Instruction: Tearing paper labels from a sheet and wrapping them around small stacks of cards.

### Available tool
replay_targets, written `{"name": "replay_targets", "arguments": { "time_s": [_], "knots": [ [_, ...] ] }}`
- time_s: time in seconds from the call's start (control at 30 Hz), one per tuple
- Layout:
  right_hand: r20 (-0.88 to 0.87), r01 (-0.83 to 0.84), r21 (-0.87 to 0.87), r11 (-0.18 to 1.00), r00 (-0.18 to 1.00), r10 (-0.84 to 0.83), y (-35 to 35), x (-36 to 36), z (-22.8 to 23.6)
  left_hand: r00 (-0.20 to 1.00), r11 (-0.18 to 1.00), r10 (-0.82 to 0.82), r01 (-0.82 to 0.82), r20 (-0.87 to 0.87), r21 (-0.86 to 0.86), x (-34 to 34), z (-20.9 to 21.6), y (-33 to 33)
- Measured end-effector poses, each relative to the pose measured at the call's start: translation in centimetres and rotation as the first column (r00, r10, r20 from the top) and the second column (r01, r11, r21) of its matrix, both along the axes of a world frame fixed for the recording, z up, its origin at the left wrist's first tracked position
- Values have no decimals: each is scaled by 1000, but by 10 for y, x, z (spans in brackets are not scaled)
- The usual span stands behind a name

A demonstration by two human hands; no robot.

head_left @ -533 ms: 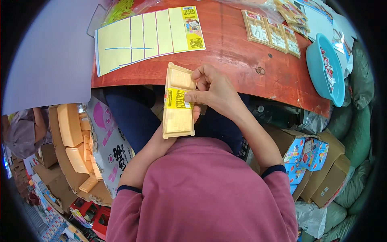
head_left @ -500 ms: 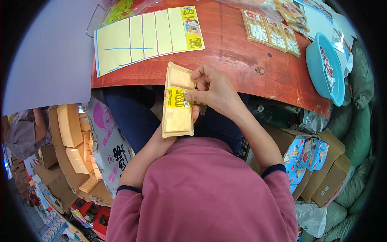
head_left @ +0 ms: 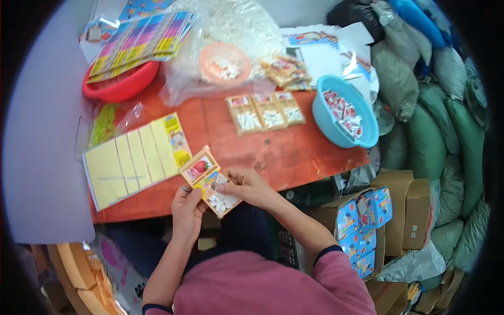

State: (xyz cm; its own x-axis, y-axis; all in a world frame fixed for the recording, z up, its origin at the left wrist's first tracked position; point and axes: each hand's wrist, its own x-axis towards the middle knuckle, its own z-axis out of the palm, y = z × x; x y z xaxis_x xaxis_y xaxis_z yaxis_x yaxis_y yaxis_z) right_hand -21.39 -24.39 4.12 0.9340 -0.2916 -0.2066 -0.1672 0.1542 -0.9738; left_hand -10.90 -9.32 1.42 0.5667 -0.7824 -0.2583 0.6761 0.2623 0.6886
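A tan plastic tray [head_left: 213, 160] with two compartments is held between my hands just over the near table edge. One compartment shows a strawberry picture card [head_left: 198, 169]; the other holds small white pieces [head_left: 222, 201]. A printed yellow label [head_left: 202, 189] wraps across its middle. My left hand [head_left: 188, 208] grips the tray's left side, thumb on top. On the other side, my right hand [head_left: 245, 186] is closed around the edge, its thumb lying over the label area. Left of the tray lies a pale yellow label sheet [head_left: 128, 160], with one printed label at its right end.
Three filled trays [head_left: 268, 108] sit together beyond my hands. A blue basin [head_left: 321, 107] holds small red-and-white packets. Farther back are a pink basket [head_left: 206, 65] of white pieces and a red basin [head_left: 115, 92] under printed sheets. Cartons [head_left: 415, 210] and sacks [head_left: 428, 142] crowd the right.
The tray has turned over, from its plain back to the side with card and white pieces. My left hand has come into view on its left edge. The view has shifted toward the table.
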Motion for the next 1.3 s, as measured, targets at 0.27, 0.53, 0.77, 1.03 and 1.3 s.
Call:
{"name": "replay_targets", "arguments": {
  "time_s": [0.27, 0.53, 0.77, 1.03, 1.3],
  "knots": [
    [140, 748, 128, 651, 636, -759, -199, 41, -13, 237, 932, -227, -227, 945, 281, 65, 11, -22],
    [78, 679, 59, 732, 728, -681, -208, 88, 4, -330, 691, -480, -713, 813, 118, 209, -30, -70],
    [91, 173, -576, 799, 985, -148, -76, 128, -33, -252, 717, -462, -671, 851, 190, 186, -44, -68],
    [271, 319, -899, 301, 944, -190, -6, 162, -53, -75, 653, -489, -691, 869, 308, 143, -35, -60],
    [373, 447, -837, 316, 888, -268, 7, 153, -58, 54, 736, -489, -511, 871, 445, 148, -28, -54]
  ]
}}
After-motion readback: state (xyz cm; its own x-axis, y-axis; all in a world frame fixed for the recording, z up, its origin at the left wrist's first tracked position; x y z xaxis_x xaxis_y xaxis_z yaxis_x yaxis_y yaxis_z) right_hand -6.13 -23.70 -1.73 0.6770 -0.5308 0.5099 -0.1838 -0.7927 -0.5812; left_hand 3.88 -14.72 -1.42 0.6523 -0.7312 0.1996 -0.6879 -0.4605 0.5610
